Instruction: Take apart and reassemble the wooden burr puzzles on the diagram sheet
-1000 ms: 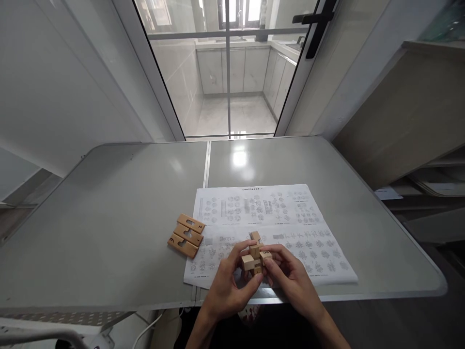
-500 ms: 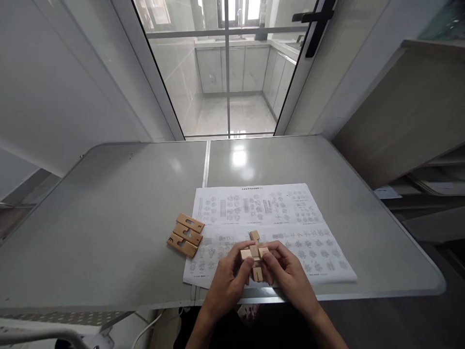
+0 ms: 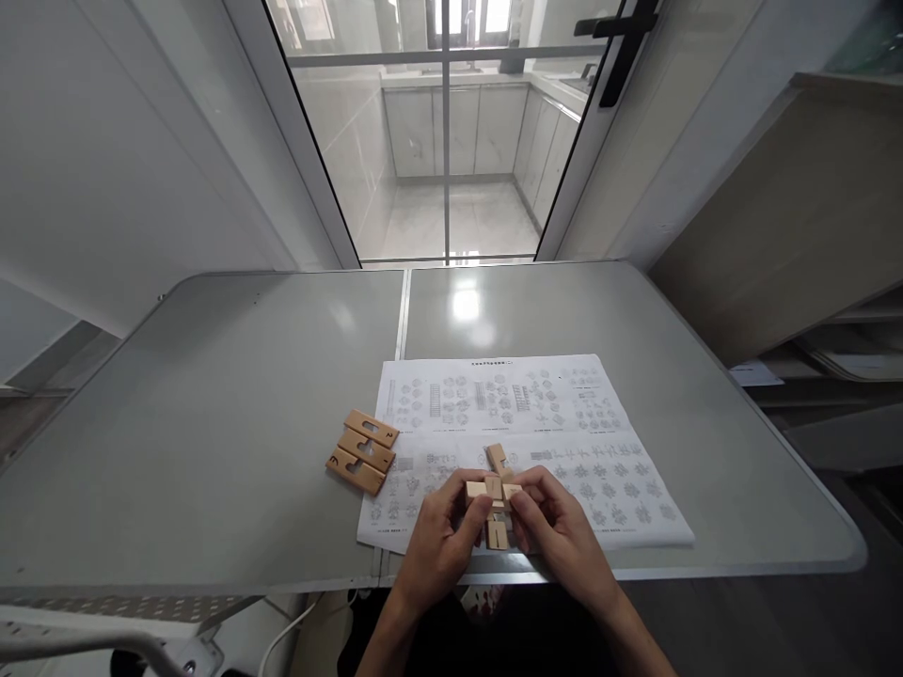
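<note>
Between my two hands is a wooden interlocking puzzle (image 3: 493,489), pale blocks crossing one another just above the near part of a printed sheet (image 3: 458,385). My left hand (image 3: 446,527) pinches its left side with the thumb on top. On the right side, my right hand (image 3: 557,522) grips it between thumb and fingers. One piece end juts toward me and shows a dark line. Another light wooden piece (image 3: 498,458) sticks out beyond the cluster; whether it is joined or lies on the paper I cannot tell. The fingers hide the puzzle's underside.
Left of the sheet, three flat notched wooden pieces (image 3: 362,451) with numbers lie side by side, partly over its edge. The sheet carries many small diagrams. The grey table (image 3: 212,423) has a metal seam. Beyond it stands a glazed door (image 3: 446,141) with a black handle.
The puzzle's near block has shifted slightly toward me and left, and shows its face more squarely. Both hands keep their hold. The whole view has moved a little.
</note>
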A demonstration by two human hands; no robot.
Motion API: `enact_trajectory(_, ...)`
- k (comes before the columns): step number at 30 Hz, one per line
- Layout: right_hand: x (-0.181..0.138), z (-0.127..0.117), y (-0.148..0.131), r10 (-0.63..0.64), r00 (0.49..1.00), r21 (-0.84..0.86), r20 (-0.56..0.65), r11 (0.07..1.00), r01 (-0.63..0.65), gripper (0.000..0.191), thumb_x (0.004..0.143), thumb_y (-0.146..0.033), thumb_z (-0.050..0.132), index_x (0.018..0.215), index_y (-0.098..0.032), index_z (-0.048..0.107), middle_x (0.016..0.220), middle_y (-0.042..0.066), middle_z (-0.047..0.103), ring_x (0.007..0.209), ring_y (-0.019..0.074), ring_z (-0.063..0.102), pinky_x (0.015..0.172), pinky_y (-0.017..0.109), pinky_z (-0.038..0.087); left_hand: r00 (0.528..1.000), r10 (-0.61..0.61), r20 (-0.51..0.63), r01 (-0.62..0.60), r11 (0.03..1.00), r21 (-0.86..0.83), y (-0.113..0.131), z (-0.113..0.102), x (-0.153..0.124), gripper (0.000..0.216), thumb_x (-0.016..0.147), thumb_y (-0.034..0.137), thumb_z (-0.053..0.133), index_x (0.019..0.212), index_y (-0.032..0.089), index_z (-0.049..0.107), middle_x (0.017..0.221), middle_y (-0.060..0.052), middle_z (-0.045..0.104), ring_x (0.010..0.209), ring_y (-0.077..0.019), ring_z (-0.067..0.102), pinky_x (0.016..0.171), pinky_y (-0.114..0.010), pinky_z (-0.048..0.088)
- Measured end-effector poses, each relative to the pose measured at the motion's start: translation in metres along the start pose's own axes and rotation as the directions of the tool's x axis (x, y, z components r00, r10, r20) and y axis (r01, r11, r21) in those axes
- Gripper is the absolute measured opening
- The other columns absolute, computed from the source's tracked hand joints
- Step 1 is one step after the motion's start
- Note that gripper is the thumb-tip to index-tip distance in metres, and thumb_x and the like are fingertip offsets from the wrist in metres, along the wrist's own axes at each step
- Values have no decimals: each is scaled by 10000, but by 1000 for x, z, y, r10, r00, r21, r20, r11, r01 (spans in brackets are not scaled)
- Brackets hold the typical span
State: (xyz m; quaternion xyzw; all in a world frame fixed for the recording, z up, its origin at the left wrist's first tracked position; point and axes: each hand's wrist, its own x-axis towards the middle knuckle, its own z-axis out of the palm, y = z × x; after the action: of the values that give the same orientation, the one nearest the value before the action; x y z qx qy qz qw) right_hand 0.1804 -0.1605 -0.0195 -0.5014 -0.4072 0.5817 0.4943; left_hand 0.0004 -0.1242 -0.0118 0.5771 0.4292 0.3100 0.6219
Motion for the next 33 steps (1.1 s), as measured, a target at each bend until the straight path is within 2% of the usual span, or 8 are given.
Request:
enact_trajectory(11, -1, -2, 3, -17, 1000, -33, 14, 999, 18, 355, 1053, -555, 619, 940, -220, 592, 626, -60, 553, 533, 116, 517, 548, 239, 421, 999, 36, -5, -36, 998, 46, 3, 0, 0, 384, 1070, 507, 547, 1238, 181, 659, 860, -10, 631, 755, -154, 542, 704, -259, 436)
enact_trajectory(16, -1, 2, 0, -33, 999, -93, 19, 995, 35, 387, 1053, -562, 609, 864, -227, 571, 574, -58, 545, 506, 121, 502, 535, 248, 401, 996, 57, -67, -56, 998, 28, 6, 3, 1, 322, 1075, 481, 542, 1105, 188, 672, 937, -31, 672, 824, -171, 609, 771, -276, 490)
enact_trajectory(20, 1, 4, 1, -17, 999, -64, -28, 998, 15, 392, 1031, -574, 644, 861, -227, 575, 572, -53, 572, 506, 126, 531, 538, 247, 430, 999, 31, -21, -31, 1000, 4, 7, 2, 2, 325, 1069, 475, 556, 1187, 194, 668, 990, -42, 698, 889, -193, 649, 803, -289, 505)
enact_trajectory(27, 2, 6, 0, 18, 998, 14, -54, 1000, -17, 380, 1004, -596, 676, 999, -221, 616, 569, -69, 568, 492, 120, 540, 517, 234, 462, 999, 16, -35, -17, 999, -34, 10, 2, 3, 348, 1071, 481, 536, 1219, 198, 675, 1116, -73, 735, 1036, -231, 682, 894, -324, 535)
enact_trajectory(29, 1, 6, 0, 23, 999, 7, -47, 1000, -23, 379, 1013, -598, 661, 1016, -222, 613, 554, -72, 567, 479, 121, 536, 512, 234, 459, 999, 11, -40, -13, 999, -33, 10, 3, 3, 351, 1070, 482, 540, 1217, 193, 675, 1079, -68, 747, 973, -216, 691, 861, -316, 540)
enact_trajectory(33, 0, 5, -2, 35, 998, -4, -48, 999, -35, 395, 1013, -621, 639, 1030, -228, 604, 495, -84, 553, 434, 127, 519, 491, 242, 461, 1000, -21, 16, 21, 999, -27, 8, 5, 3, 406, 1080, 516, 509, 1249, 185, 669, 774, -2, 699, 636, -152, 611, 611, -260, 492)
